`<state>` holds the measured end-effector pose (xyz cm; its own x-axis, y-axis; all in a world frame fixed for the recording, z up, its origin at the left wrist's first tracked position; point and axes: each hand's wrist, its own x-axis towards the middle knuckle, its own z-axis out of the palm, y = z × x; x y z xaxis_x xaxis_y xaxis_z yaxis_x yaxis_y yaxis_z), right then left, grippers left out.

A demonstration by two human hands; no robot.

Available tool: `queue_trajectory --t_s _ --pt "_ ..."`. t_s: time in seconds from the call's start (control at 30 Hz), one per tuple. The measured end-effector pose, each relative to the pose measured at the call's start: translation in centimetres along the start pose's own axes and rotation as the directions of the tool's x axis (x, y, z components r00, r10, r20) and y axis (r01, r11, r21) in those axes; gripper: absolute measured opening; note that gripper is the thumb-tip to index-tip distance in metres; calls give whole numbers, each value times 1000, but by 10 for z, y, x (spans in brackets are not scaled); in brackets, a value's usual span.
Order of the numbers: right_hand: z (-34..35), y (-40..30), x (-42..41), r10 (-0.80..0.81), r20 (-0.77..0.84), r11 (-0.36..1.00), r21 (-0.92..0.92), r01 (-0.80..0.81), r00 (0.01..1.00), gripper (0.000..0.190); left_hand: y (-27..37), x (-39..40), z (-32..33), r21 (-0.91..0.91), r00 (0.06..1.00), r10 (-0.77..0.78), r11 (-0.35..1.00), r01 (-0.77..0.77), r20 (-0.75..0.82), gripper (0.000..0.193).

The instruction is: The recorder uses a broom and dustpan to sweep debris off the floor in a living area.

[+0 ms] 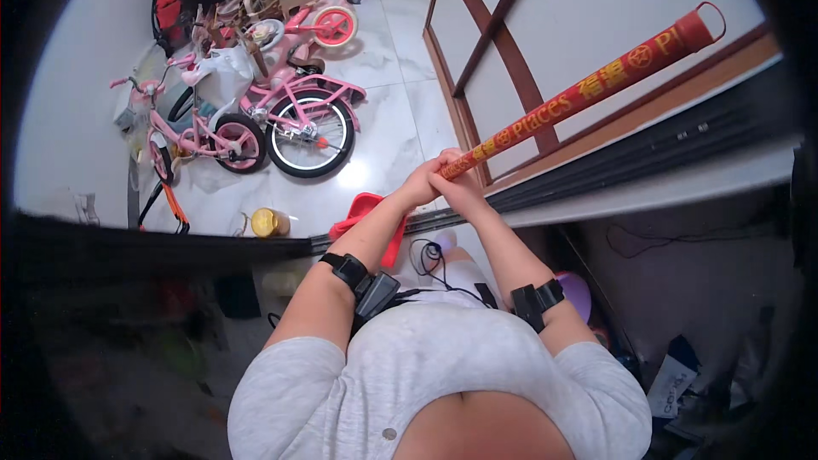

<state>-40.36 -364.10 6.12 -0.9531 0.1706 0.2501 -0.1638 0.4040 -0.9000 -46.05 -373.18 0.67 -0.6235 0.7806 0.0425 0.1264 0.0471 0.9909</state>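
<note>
My left hand (420,185) and my right hand (466,197) close together around a red pole handle (556,108). The handle bears yellow writing. From my hands it slants up to the right, ending in a red cap with a hanging loop (717,18). Its lower end is hidden behind my hands and arms. Below my left hand, on the floor by the door track, is a red plastic piece (367,206), partly covered by my forearm. It looks like a dustpan, but I cannot tell whether it joins the handle.
Pink children's bicycles (310,131) and ride-on toys crowd the tiled floor (383,121) ahead left. A yellow-lidded jar (270,222) stands near the sliding-door track (607,163). A wood-framed door panel (498,57) rises at right. A black cable (434,252) hangs before my body.
</note>
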Motion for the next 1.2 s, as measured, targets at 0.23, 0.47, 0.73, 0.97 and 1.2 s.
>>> queue_trajectory --t_s 0.23,0.47,0.73,0.97,1.2 --pt "-20 38 149 179 60 979 89 -184 982 27 16 125 -71 79 997 -80 994 79 5 31" --pt "-35 62 290 118 346 968 169 -185 931 20 33 226 -143 68 991 -112 991 117 -72 32" --pt "-11 80 444 -7 406 997 79 -28 914 15 -6 328 -242 81 976 -60 994 79 -209 43" --pt "-5 105 589 -72 351 997 9 73 934 28 -31 461 -335 154 930 192 977 -149 -315 42" --pt "-26 149 714 53 226 994 -106 -30 973 30 -33 591 -408 -278 945 -44 959 -51 -323 29"
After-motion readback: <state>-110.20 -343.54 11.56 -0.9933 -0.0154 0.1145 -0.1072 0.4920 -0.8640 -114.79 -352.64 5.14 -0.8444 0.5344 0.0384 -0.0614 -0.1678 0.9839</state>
